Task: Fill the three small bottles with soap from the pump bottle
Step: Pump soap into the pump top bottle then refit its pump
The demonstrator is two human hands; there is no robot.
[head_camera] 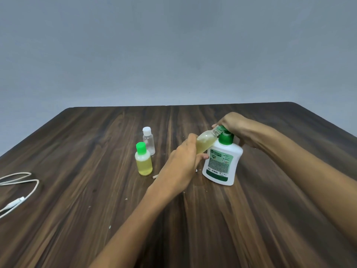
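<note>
At nine o'clock on your worktop [193,219] a white cable [25,187] lies looped. Toward the middle stands a green-capped small bottle [144,161] full of yellow soap, and just behind it at twelve o'clock a clear small bottle [148,141] with a white cap. Your left hand [181,163] grips a third small bottle [205,143], tilted with its open neck up at two o'clock, against the spout of the pump bottle [222,163]; it is partly filled with yellow soap. The white pump bottle stands upright at three o'clock of that hand. Your right hand [234,128] is curled over its green pump head, pressing from above.
</note>
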